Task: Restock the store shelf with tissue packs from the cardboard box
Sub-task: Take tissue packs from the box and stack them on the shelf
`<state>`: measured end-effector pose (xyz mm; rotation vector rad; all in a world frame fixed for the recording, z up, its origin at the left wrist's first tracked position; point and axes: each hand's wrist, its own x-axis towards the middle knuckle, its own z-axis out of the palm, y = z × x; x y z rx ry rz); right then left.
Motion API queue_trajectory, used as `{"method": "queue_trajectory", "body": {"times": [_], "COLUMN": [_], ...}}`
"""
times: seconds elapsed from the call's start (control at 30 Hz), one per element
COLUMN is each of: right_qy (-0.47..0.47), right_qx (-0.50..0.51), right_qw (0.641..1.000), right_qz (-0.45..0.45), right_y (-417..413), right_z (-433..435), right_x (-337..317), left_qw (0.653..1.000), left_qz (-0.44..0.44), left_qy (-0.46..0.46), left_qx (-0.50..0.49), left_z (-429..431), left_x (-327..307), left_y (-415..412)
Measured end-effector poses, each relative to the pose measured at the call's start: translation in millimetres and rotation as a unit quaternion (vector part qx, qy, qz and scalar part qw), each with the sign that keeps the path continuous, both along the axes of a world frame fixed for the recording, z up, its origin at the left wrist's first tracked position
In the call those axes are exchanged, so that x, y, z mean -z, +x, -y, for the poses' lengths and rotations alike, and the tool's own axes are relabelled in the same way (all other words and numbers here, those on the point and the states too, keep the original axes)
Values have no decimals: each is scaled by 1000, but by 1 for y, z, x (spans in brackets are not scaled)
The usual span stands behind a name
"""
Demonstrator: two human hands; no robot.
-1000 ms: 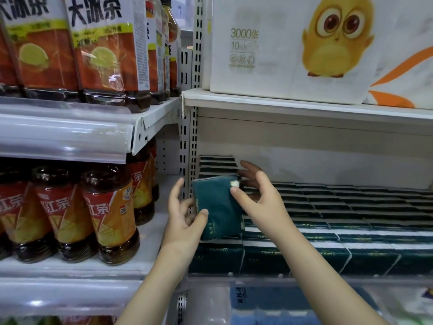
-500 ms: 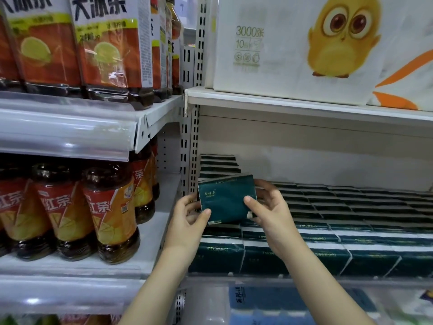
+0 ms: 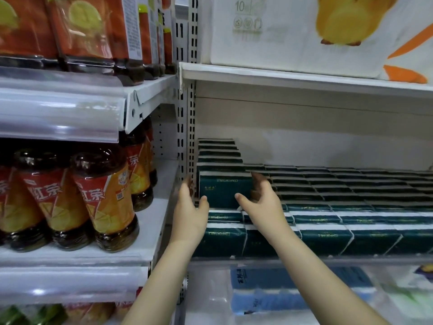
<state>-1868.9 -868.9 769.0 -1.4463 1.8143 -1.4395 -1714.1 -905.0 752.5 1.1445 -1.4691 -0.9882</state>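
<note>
Both hands are seating one dark green tissue pack (image 3: 222,191) upright at the left end of the shelf (image 3: 328,261), on the flat bottom layer (image 3: 328,238) and just in front of the taller stack (image 3: 218,151). The left hand (image 3: 191,214) and right hand (image 3: 260,202) are each pinching it, thumb on the front face, so the grip is clamped on the pack. Done well, I judge, means pushing it square against the stack before letting go. Counting: one pack in hand, two hands, and at least four tea bottles (image 3: 103,202) on the lower neighbouring shelf. The laid packs are too many to count. No cardboard box is showing.
</note>
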Motion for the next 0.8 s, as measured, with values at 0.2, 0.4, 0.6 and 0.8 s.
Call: {"method": "queue_trajectory", "body": {"times": [0.2,0.4,0.6,0.8], "right_qy": [28,38,33,56], "right_qx": [-45,-51,-60,-70], "right_qw": [998,998,998,996], "right_qz": [-31,-15,-14,-16], "right_y": [2,0,-2,-8], "right_z": [4,7,8,10], "right_x": [4,7,12,17], "left_qw": [998,997,994,992], "left_qz": [2,-2,39,73], "left_qy": [39,47,50,62], "left_qx": [50,65,85,88], "left_z": [4,5,3,3], "left_x": [-1,-3,0,-1], "left_y": [-2,1,1,2]}}
